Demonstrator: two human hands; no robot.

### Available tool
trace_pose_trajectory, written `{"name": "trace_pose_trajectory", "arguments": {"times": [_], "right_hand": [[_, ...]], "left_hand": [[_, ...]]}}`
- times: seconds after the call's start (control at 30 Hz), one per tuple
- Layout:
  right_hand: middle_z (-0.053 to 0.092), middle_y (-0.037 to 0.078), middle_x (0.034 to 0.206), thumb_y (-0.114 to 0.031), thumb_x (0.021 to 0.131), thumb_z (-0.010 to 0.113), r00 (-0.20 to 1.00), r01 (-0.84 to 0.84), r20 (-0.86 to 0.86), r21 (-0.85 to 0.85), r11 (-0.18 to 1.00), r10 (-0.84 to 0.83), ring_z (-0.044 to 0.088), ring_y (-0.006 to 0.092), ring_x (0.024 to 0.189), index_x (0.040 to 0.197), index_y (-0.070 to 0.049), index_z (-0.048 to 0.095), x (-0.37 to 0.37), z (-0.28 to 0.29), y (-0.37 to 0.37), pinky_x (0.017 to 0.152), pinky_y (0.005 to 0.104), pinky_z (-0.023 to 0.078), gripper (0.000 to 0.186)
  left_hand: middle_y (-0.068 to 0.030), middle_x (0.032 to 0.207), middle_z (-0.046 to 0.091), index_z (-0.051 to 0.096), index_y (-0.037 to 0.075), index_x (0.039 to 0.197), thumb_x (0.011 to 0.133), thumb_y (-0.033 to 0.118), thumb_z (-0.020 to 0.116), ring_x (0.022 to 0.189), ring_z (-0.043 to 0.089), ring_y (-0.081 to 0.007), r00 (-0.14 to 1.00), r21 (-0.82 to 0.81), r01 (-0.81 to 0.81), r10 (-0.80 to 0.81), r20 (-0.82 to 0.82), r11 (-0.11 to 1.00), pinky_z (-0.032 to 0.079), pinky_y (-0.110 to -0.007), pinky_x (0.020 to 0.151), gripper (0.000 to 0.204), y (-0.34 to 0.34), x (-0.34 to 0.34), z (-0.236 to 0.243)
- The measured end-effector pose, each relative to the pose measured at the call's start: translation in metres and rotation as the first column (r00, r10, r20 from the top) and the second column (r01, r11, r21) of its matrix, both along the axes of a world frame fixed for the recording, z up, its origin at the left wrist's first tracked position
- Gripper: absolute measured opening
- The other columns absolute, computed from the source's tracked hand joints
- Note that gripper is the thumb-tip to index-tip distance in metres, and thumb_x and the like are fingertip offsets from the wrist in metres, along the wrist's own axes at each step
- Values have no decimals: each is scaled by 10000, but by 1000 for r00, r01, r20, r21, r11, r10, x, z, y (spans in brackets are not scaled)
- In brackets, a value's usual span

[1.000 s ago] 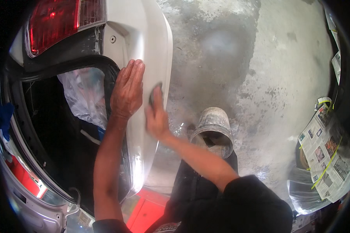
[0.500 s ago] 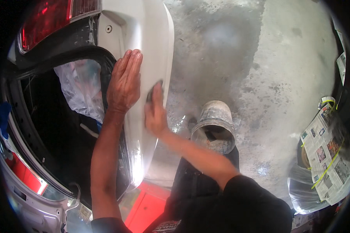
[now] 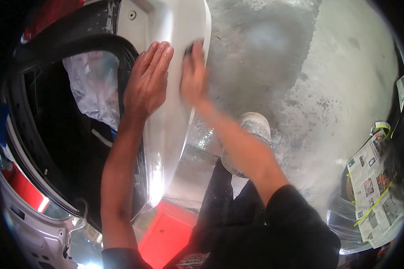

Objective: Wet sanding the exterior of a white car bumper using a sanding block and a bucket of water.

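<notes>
A pale car bumper [image 3: 169,130] runs up the left of the view beside the dark trunk opening [image 3: 72,148]. My left hand [image 3: 149,83] lies flat on the bumper's inner side, wet-looking, its fingers stretched out and holding nothing. Closer to the outer edge, my right hand [image 3: 194,80] presses a dark, thin pad [image 3: 188,49] against the bumper. Only slivers of this pad show around the fingers, and motion blurs the hand, so its exact kind is unclear.
Below my right forearm stands a stained bucket [image 3: 256,123], partly covered by the arm. Crumpled clear plastic [image 3: 94,87] hangs in the trunk opening. A red panel [image 3: 166,231] is near my legs. Newspaper-covered masking [image 3: 377,179] is at the far right.
My right hand has slid up along the bumper with the dark pad, away from my body. The left hand stays flat on the bumper; the whole view has shifted slightly.
</notes>
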State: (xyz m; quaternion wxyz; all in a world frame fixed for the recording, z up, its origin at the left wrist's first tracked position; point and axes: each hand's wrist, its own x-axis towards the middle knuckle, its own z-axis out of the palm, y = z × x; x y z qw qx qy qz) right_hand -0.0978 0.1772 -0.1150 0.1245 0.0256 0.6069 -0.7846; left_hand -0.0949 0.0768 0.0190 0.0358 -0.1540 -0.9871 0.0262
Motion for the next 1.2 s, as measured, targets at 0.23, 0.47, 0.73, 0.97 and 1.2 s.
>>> {"name": "trace_pose_trajectory", "arguments": {"times": [0.23,0.47,0.73,0.97,1.2], "right_hand": [[683,135,1225,-465,1049,634,916,-175,331,-175,969,225,639,213,1115,1335,52,621,-89,-59,79,1009,363,505,591],[655,-2,1056,-342,995,724,767,-241,591,-93,966,248,591,107,978,1170,-34,691,70,-87,255,860,308,501,356],[640,9,989,-303,1038,662,637,-632,707,251,733,307,544,93,829,1089,-19,668,250,-69,420,712,286,460,288],[496,-52,765,-262,1061,619,687,-658,656,381,649,312,409,65,692,943,-41,636,287,-25,435,595,293,332,251],[512,-56,803,-278,1082,624,707,-667,551,310,678,443,451,65,731,971,-44,625,263,14,339,642,278,388,259]], "left_hand": [[-116,1464,642,615,51,1427,939,-24,632,1402,575,-293,998,-40,50,-52,-46,998,452,-461,1171,494,4,3,-3],[-135,1569,549,560,42,1500,1030,152,641,1488,476,-313,998,-10,57,-58,-30,998,385,-458,1222,490,-3,21,10],[-133,1529,569,589,53,1457,1031,289,606,1445,496,-309,984,5,27,-26,-175,1000,388,-419,1223,488,-21,46,-12],[-169,1661,381,415,28,1577,994,412,632,1555,331,-338,840,-188,-530,482,-249,827,287,-467,1279,730,66,161,-24],[-179,1668,368,407,7,1576,972,352,689,1567,311,-353,788,68,-615,616,3,786,284,-484,1279,751,59,319,4]]}}
